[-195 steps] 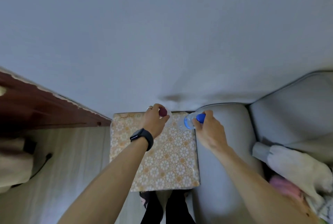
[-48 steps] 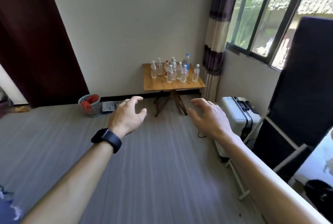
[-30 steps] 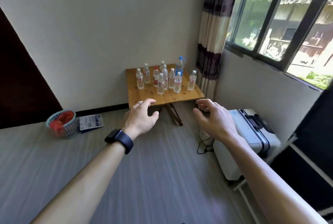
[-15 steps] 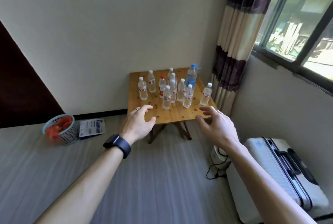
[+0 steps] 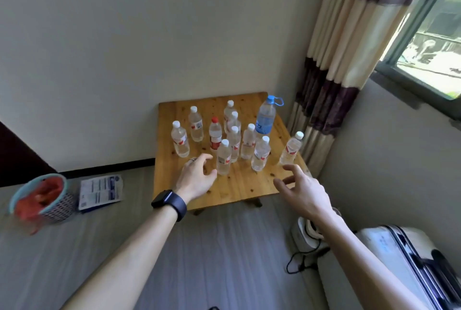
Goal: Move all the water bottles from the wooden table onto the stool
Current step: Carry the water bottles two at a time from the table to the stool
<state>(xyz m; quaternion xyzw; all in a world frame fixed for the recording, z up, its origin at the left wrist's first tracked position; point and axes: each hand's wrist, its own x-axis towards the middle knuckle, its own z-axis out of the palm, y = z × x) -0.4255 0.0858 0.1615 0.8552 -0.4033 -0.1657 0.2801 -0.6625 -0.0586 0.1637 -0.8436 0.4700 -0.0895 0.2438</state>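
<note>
A small wooden table (image 5: 237, 188) stands in the room's corner with several clear water bottles upright on it. The nearest bottle (image 5: 223, 157) has a white cap. One bottle has a red cap (image 5: 215, 133), and a taller blue-capped bottle (image 5: 265, 116) stands at the back right. Another white-capped bottle (image 5: 290, 148) stands alone near the table's right edge. My left hand (image 5: 197, 178) hovers over the table's front, fingers spread, just left of the nearest bottle and holding nothing. My right hand (image 5: 303, 191) is open over the front right corner, below the lone bottle. The stool is out of view.
A teal basket (image 5: 41, 198) with red contents and a printed sheet (image 5: 101, 191) lie on the floor at left. A white suitcase (image 5: 409, 264) and a small white device with a cable (image 5: 305, 233) sit at right. A striped curtain (image 5: 331, 72) hangs beside the table.
I have come closer to the table; it now fills more of the view. Both open hands have reached forward over its front edge, the left one nearly at the nearest bottle.
</note>
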